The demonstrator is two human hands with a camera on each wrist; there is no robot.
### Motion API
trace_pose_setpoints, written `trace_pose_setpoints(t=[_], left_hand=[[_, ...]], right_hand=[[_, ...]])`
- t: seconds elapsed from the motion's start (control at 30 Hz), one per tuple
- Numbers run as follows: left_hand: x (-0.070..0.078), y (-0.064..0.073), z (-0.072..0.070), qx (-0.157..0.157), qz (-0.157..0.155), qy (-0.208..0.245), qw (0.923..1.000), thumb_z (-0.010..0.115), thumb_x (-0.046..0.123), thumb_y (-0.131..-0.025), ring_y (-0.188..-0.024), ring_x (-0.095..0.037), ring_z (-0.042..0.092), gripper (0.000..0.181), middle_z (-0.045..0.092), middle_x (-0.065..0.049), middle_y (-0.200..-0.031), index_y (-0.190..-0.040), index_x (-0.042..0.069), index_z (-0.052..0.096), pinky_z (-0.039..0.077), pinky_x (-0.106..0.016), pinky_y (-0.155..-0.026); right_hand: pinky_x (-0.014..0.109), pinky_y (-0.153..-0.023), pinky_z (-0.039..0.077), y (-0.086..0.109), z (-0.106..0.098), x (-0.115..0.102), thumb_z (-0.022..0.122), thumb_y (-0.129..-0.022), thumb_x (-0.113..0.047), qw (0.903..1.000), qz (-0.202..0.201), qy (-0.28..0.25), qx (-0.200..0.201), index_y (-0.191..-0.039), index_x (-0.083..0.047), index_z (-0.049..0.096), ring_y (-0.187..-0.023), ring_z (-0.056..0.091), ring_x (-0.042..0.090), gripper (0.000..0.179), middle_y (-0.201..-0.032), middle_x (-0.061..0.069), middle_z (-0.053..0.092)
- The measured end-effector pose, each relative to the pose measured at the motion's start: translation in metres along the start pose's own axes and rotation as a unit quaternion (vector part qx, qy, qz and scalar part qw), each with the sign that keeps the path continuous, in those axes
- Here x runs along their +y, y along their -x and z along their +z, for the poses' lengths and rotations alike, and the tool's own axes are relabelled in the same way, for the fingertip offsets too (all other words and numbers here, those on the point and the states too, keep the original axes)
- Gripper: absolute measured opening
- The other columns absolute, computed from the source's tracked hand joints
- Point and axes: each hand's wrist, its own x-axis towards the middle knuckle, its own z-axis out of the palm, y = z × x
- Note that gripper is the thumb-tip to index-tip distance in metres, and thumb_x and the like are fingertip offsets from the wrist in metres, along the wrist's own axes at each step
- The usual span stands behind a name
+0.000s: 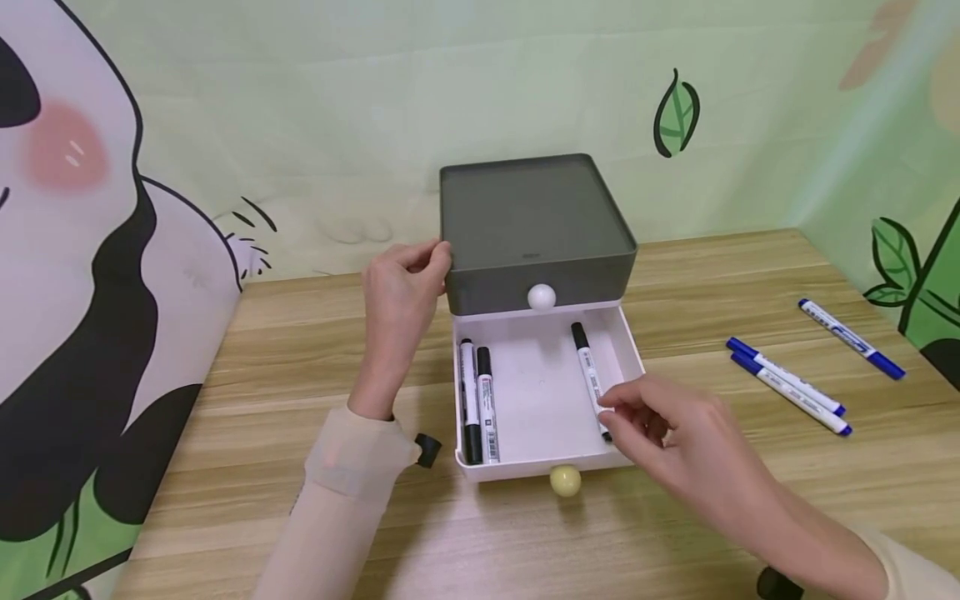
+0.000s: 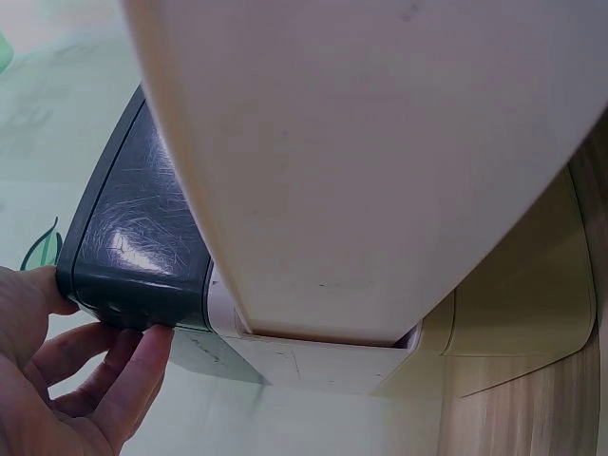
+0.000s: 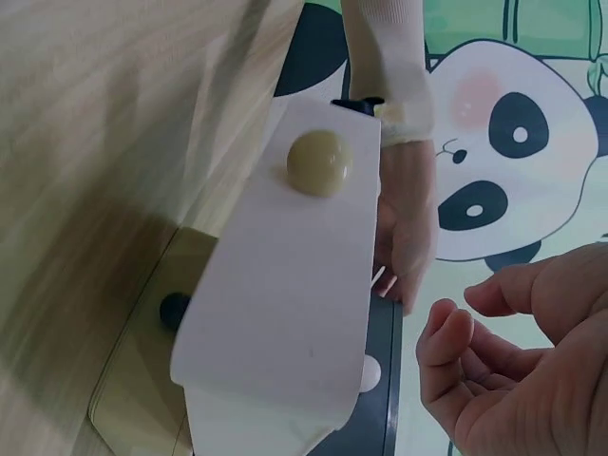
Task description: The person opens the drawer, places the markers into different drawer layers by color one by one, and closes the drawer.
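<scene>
A desktop drawer box has a dark grey upper section (image 1: pixel 536 212) and, below it, a white drawer (image 1: pixel 536 392) pulled out. My left hand (image 1: pixel 401 292) grips the upper section's left side near the front corner, thumb and fingers spread around the edge. Inside the drawer, two black-capped markers (image 1: pixel 487 412) lie along the left wall. Another black-capped marker (image 1: pixel 588 362) lies near the right wall. Over that marker's near end hovers my right hand (image 1: pixel 675 429), fingers bent. The right wrist view shows a gap between its thumb and index fingertips (image 3: pixel 451 328), with nothing between them.
Blue-capped markers (image 1: pixel 791 392) lie on the wooden table (image 1: pixel 750 492) at the right, one apart from the other two. A yellow knob (image 1: pixel 566 481) sticks out from the drawer front. Under the drawer sits an olive section (image 3: pixel 142 380) with a black knob (image 3: pixel 174 311).
</scene>
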Motion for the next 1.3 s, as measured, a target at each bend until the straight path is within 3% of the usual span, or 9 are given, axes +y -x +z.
trace_pose_setpoints(t=[0.4,0.57,0.67,0.83,1.1,1.3], left_hand=[[0.001,0.001,0.000,0.003,0.004,-0.012,0.9999,0.071,0.020,-0.097,-0.072,-0.017,0.071,0.025,0.073,-0.012,-0.096,-0.112,0.003,0.080,0.059,-0.023,-0.062],[0.001,0.001,-0.001,0.003,0.000,-0.012,0.9999,0.070,0.020,-0.097,-0.074,-0.017,0.071,0.025,0.073,-0.011,-0.097,-0.112,0.003,0.080,0.060,-0.023,-0.062],[0.001,0.001,-0.001,0.004,-0.001,-0.012,0.9999,0.071,0.020,-0.097,-0.073,-0.017,0.071,0.025,0.073,-0.011,-0.097,-0.111,0.003,0.081,0.060,-0.023,-0.062],[0.001,0.001,0.000,0.000,-0.003,-0.012,0.9999,0.071,0.021,-0.097,-0.074,-0.017,0.071,0.025,0.072,-0.011,-0.097,-0.112,0.002,0.080,0.060,-0.024,-0.063],[0.001,0.001,0.000,0.001,-0.002,-0.013,0.9999,0.071,0.021,-0.097,-0.075,-0.017,0.070,0.025,0.072,-0.010,-0.096,-0.112,0.003,0.080,0.060,-0.024,-0.063],[0.000,0.001,0.000,-0.001,-0.002,-0.012,0.9999,0.071,0.021,-0.097,-0.076,-0.017,0.070,0.026,0.072,-0.011,-0.096,-0.113,0.003,0.080,0.060,-0.024,-0.064]], right_hand=[[0.016,-0.055,0.050,0.026,0.005,-0.006,0.080,-0.087,0.001,0.9989,0.015,-0.033,-0.030,-0.094,-0.016,0.075,-0.066,0.056,-0.002,0.019,-0.082,-0.019,0.066],[0.020,-0.056,0.052,0.034,0.009,-0.004,0.075,-0.096,-0.013,0.9913,0.067,-0.055,-0.099,-0.100,-0.018,0.076,-0.068,0.056,0.000,0.007,-0.083,-0.019,0.064],[0.022,-0.058,0.053,0.035,0.013,-0.001,0.071,-0.100,-0.020,0.9833,0.097,-0.067,-0.139,-0.105,-0.018,0.077,-0.069,0.057,0.001,0.008,-0.085,-0.018,0.066],[0.022,-0.062,0.055,0.038,0.021,0.004,0.069,-0.101,-0.022,0.9763,0.108,-0.078,-0.170,-0.108,-0.018,0.077,-0.074,0.059,0.000,0.011,-0.092,-0.017,0.069],[0.022,-0.068,0.057,0.045,0.031,0.006,0.068,-0.102,-0.021,0.9787,0.089,-0.086,-0.164,-0.118,-0.015,0.074,-0.082,0.062,0.001,0.019,-0.105,-0.007,0.073],[0.021,-0.067,0.058,0.050,0.041,0.012,0.071,-0.097,-0.008,0.9881,0.029,-0.083,-0.126,-0.124,-0.010,0.072,-0.083,0.063,0.000,0.026,-0.105,-0.004,0.074]])
